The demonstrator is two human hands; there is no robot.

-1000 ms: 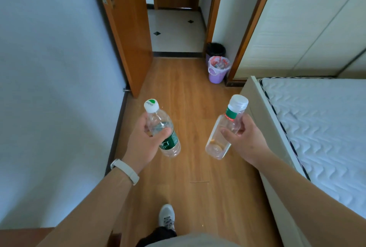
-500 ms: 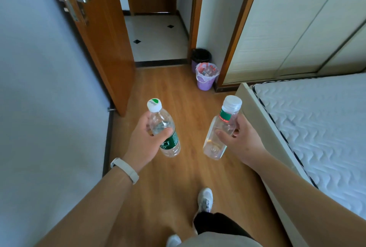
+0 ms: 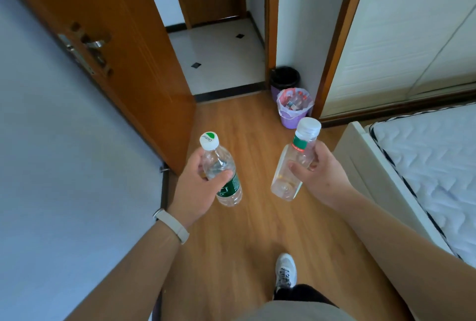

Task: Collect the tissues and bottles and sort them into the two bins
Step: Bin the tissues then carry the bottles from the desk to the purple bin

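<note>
- Left hand (image 3: 197, 186), at centre frame, is curled round a green-labelled bottle (image 3: 221, 171).
- Right hand (image 3: 319, 174) grips a clear bottle (image 3: 293, 166).
- Two bins, purple (image 3: 293, 109) and black (image 3: 284, 79), are seen above.

My white sneaker (image 3: 285, 271) stands on the brown wood-plank floor (image 3: 257, 230). At its far edge, beside the doorway, a lilac plastic bin (image 3: 293, 117) sits just before a black-lined bin (image 3: 284, 79).

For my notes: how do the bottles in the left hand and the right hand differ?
The left bottle is round, its green label low on the body; the right bottle is flat-sided, its green-red band at the neck. The left bottle's cap has a green mark; the right bottle's is plain white. Both are clear and capped.
</note>
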